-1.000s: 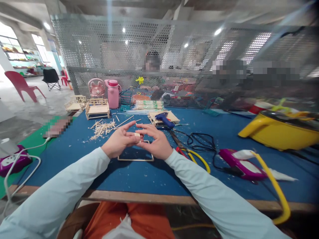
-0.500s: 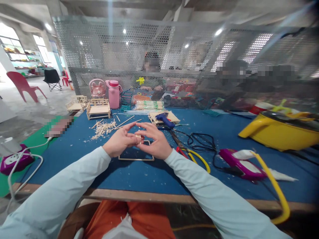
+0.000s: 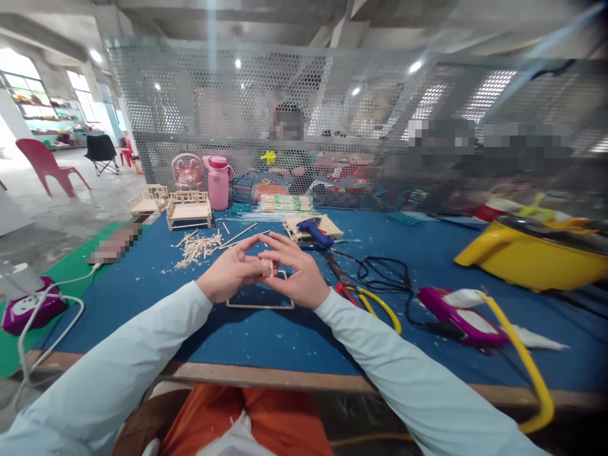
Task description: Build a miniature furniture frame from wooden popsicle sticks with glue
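Mid-frame, the left hand (image 3: pixel 228 273) and right hand (image 3: pixel 300 273) pinch one small wooden piece (image 3: pixel 270 268) between fingertips. Two wooden models (image 3: pixel 189 212) stand centre-left; green print on the stick packets (image 3: pixel 286 203) is unreadable.

A: Identify the workpiece.
B: A small pale wooden piece (image 3: pixel 269 268), pinched between the left-hand grip (image 3: pixel 235 269) and the right-hand grip (image 3: pixel 298 269).
A: Item below?
B: A rectangular stick frame (image 3: pixel 260 308), partly hidden, on the blue bench (image 3: pixel 285 345).
A: Adjacent items?
B: Left: loose wooden offcuts (image 3: pixel 202 247). Right: yellow-handled scissors (image 3: pixel 388 311). Beyond: a blue glue gun (image 3: pixel 316 233), resting on a wooden panel (image 3: pixel 332 228).
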Tool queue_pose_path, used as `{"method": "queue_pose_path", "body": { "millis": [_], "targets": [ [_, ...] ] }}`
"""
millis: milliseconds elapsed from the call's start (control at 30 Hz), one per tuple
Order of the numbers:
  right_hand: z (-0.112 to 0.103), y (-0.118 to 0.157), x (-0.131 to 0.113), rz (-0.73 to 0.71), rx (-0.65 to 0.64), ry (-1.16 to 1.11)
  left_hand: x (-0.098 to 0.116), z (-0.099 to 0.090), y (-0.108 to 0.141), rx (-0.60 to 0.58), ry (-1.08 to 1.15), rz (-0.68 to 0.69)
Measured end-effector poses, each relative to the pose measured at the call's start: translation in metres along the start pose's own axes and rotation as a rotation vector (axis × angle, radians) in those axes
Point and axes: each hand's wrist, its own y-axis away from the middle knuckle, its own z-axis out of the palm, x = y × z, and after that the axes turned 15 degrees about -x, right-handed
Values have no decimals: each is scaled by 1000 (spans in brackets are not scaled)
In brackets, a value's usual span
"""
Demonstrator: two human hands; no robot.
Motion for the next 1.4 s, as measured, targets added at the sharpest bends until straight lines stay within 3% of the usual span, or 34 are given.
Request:
{"method": "queue_pose_path", "body": {
  "millis": [167,333,600,900,1233,1333,1400],
  "targets": [
    [-3,0,0,23,60,44,1,0,0,73,50,-90],
    [0,0,1,31,75,87,-7,4,-1,-4,-76,28],
    [6,0,2,5,86,92,-12,3,-1,71,-381,38],
    [0,1,0,59,27,-9,-8,1,-1,84,-213,7],
    [2,0,0,-33,17,30,-8,-2,0,71,-198,-12],
    [-10,0,-2,-18,-39,-22,-7,-3,-1,89,-141,0],
    [-25,3,1,47,-1,-67,-6,-4,-2,120,-100,15]
  ]
}}
